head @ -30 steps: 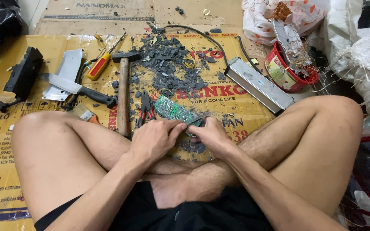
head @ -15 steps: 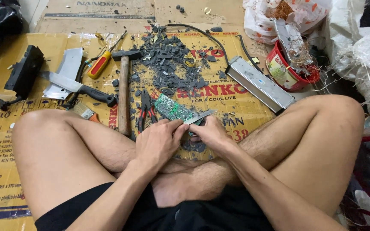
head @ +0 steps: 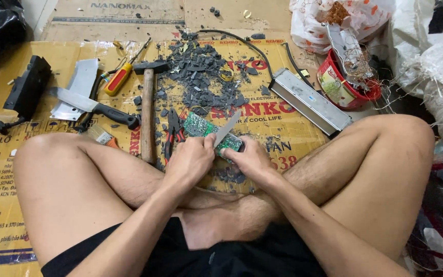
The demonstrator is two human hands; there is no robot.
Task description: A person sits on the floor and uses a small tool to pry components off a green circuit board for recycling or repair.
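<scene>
Green circuit board [head: 203, 128] held low in front of crossed legs, just right of the wooden hammer [head: 147, 110]. Right hand [head: 252, 160] clenched on the board's near end to keep it steady. Left hand [head: 190, 160] wrapped tight around a small knife [head: 226, 129], blade flat on the board, likely for prying. Red pliers [head: 172, 134] just right of the hammer, close for grabbing. Pile of dark broken bits [head: 201, 77] up past the hammer's head.
</scene>
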